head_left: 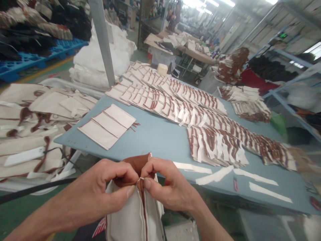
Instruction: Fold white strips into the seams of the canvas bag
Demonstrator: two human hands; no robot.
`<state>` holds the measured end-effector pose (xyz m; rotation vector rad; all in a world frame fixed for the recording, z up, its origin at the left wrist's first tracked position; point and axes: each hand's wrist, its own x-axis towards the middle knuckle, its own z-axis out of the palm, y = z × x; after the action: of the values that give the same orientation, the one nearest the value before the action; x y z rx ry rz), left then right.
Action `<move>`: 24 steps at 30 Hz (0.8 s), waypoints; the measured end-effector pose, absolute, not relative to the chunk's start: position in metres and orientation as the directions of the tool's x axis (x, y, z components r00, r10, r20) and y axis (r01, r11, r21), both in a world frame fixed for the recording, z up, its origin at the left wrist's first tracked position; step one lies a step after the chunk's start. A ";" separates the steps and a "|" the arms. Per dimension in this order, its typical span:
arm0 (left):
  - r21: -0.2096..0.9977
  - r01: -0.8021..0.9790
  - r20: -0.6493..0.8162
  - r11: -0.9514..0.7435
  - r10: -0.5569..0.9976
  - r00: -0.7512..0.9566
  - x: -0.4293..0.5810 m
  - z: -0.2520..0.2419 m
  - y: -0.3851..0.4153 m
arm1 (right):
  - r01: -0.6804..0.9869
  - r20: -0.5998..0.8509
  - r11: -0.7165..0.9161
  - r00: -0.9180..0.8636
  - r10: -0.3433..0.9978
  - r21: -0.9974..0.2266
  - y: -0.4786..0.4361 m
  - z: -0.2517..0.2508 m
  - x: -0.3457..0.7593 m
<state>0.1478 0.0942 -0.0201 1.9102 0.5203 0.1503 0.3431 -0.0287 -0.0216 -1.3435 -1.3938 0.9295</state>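
Note:
Just in front of the table's near edge, both hands pinch a cream fabric piece with brown trim (127, 214), perhaps a bag; its exact kind is unclear. My left hand (107, 187) is closed on its upper edge from the left. From the other side my right hand (167, 184) grips the same edge, thumb and fingertips pressed together at the brown-lined seam. The fingertips of the two hands nearly meet there. A brown flap stands up behind them. The lower end of the piece runs out of view.
On the blue-grey table (155, 137) lie a flat cream panel (107, 125), long overlapping rows of brown-edged cream pieces (160, 100), loose white strips (215, 175) and a small pink-handled tool (235, 184). Left stands a cart heaped with cream pieces (25, 134). A metal post (102, 43) rises at the table's far left.

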 end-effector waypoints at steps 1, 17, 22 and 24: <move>0.906 0.271 -0.116 -0.324 0.426 0.897 0.148 -0.019 0.094 | 0.233 0.125 0.108 0.060 0.990 -0.966 -0.028 -0.023 0.342; 0.777 0.071 0.208 -0.626 0.361 0.909 0.149 -0.023 0.099 | -0.314 0.074 0.080 0.032 0.997 -0.946 -0.022 -0.057 0.326; 0.776 0.077 0.218 -0.626 0.380 0.899 0.144 -0.024 0.094 | -0.251 0.077 0.081 0.023 0.997 -0.965 -0.023 -0.059 0.323; 0.767 0.089 0.219 -0.635 0.391 0.894 0.143 -0.022 0.091 | -0.086 0.105 0.108 0.038 0.994 -0.990 -0.024 -0.052 0.326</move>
<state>0.1429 0.0907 -0.0219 2.2329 0.3426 0.4698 0.3257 -0.0241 -0.0524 -1.0824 -1.1690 1.1473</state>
